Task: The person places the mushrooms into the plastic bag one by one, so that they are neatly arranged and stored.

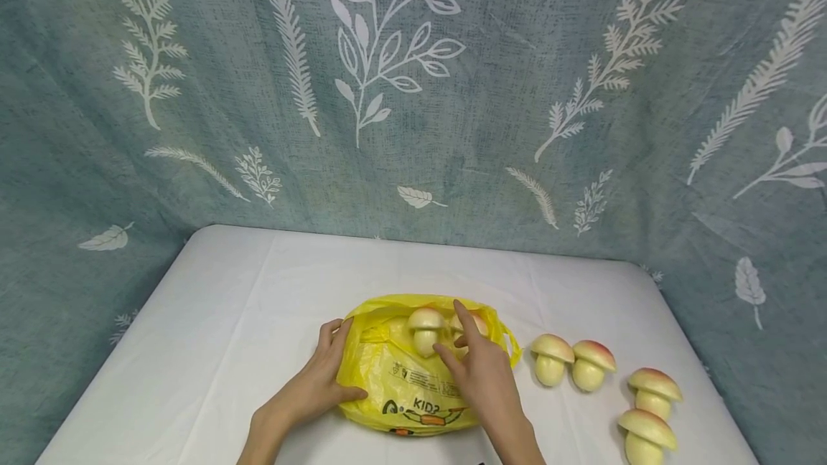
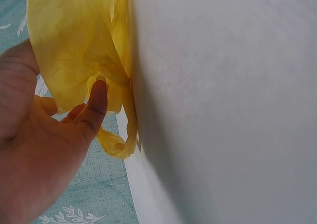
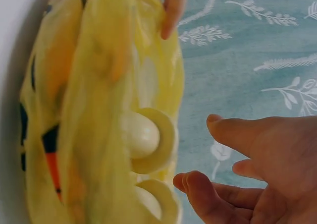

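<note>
White table (image 1: 304, 271), leaf-print curtain (image 1: 504, 92) along the far side. A yellow plastic bag (image 1: 381, 368) lies at the near centre, mouth open, lettered "KID?" on its near part. Left hand (image 1: 316, 382) grips the bag's left edge. Right hand (image 1: 483, 373), index finger extended, is over the bag's right part. Two model mushrooms (image 1: 425, 341) sit in the mouth, the right one partly hidden by that hand. Right of the bag: two loose mushrooms (image 1: 550, 368) side by side; farther right and nearer, another mushroom pair (image 1: 648, 430).

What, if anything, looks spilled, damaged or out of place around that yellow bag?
Nothing stands out. The yellow bag is creased, as thin plastic would be, with no tear visible. Two mushrooms show in its open mouth, and four loose mushrooms sit caps up on the white table.
</note>
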`<action>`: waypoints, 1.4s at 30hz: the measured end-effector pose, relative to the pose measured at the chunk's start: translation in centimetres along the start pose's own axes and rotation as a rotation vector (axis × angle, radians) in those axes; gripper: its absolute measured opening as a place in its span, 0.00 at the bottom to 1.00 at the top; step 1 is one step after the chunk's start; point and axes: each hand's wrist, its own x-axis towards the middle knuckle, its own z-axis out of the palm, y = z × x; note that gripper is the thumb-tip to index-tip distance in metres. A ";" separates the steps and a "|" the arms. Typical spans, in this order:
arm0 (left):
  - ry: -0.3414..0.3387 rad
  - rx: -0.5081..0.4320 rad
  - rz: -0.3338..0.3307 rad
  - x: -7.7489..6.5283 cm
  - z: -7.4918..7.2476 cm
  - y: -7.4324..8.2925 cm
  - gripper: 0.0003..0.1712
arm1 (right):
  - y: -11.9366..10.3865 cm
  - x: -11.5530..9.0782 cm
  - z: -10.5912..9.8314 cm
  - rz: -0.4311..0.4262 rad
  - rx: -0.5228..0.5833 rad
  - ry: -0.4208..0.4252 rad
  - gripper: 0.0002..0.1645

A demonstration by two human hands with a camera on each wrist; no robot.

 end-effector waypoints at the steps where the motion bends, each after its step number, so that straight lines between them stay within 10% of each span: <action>1: 0.002 0.002 0.002 0.0 0.0 0.0 0.65 | 0.0 -0.1 -0.3 -0.007 0.001 0.009 0.43; 22: 0.002 0.006 0.022 0.1 0.0 0.0 0.67 | 3.7 -1.9 -5.6 0.031 -0.065 0.226 0.41; 42: 0.004 0.006 0.024 0.2 0.0 -0.1 0.66 | 10.3 -3.9 -7.4 0.319 -0.189 -0.030 0.46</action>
